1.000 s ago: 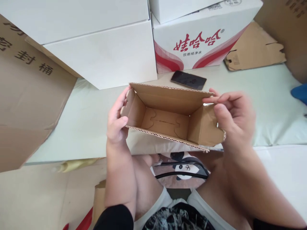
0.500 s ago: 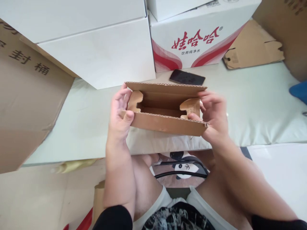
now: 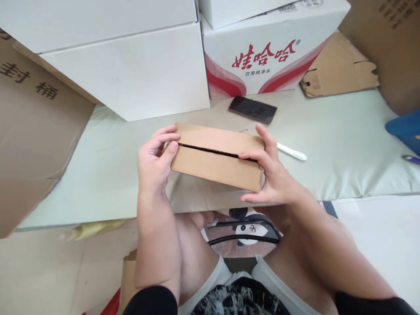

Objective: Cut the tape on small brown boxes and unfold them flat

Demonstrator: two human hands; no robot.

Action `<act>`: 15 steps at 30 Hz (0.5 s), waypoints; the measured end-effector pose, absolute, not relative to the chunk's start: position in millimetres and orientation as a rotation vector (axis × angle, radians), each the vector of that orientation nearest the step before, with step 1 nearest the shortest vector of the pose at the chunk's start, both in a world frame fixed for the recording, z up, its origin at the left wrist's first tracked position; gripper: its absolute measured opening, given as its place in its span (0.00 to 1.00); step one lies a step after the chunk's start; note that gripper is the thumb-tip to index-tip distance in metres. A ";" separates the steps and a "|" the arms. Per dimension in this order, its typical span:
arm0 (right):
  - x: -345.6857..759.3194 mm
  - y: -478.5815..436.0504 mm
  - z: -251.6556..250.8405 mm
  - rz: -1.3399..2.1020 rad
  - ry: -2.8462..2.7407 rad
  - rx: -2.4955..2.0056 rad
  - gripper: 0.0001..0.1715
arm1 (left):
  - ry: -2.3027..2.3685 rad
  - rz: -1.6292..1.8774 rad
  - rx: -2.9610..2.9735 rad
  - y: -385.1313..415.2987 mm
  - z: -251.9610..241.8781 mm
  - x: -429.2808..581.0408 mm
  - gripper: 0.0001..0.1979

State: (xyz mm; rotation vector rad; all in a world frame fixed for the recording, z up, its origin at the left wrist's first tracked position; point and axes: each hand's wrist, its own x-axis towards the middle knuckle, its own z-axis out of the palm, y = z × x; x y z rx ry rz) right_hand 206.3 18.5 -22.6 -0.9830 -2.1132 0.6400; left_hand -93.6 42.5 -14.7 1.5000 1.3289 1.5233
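A small brown cardboard box is between my hands near the front edge of the covered table. Its two long top flaps lie folded inward, leaving a narrow dark gap between them. My left hand grips the left end, thumb on the near flap and fingers at the far side. At the right end, my right hand holds the box with one finger on the seam, another at the far corner and the thumb low at the front. The inside is hidden except for the dark slit.
Behind the box lies a black phone; a slim white tool is to its right. White cartons and a printed water carton stand at the back. A flattened cardboard piece and a blue object are at right.
Both top flaps of the box have folded down from standing open, covering the inside. My right hand has shifted so a finger rests on the seam. The white tool now shows.
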 end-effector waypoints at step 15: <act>228.6 14.8 21.9 0.885 -1.797 -1.026 0.37 | 1.472 0.829 2.013 -4.0 43.0 -96.8 0.20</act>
